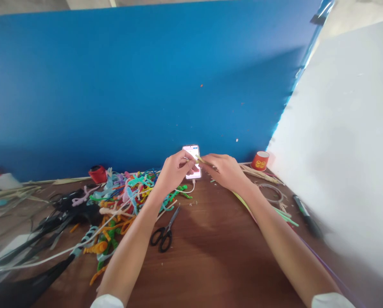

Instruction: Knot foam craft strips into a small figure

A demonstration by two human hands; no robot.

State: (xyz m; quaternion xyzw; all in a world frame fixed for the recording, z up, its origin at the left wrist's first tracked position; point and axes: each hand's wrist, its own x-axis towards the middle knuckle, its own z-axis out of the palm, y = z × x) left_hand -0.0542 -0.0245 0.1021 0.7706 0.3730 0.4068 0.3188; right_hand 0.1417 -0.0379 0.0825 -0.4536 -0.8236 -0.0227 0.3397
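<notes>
My left hand (176, 169) and my right hand (224, 169) are raised close together over the table, in front of a lit phone (191, 150). Between my fingers runs a thin yellowish-green strip (198, 158), pinched from both sides. Its exact material is too small to make out. A charging cable (194, 183) is plugged into the phone's lower end. Black-handled scissors (165, 233) lie on the table inside my left forearm, blades pointing away from me. Under my right forearm, long pale green strips (241, 200) stretch along the tabletop.
A tangled heap of colourful fuzzy pipe cleaners (127, 196) spreads at left, beside black straps or bags (43, 256). A red paper cup (260, 161), a ring of tape (271, 193) and a marker (307, 216) are at right. A blue panel (146, 85) closes the back.
</notes>
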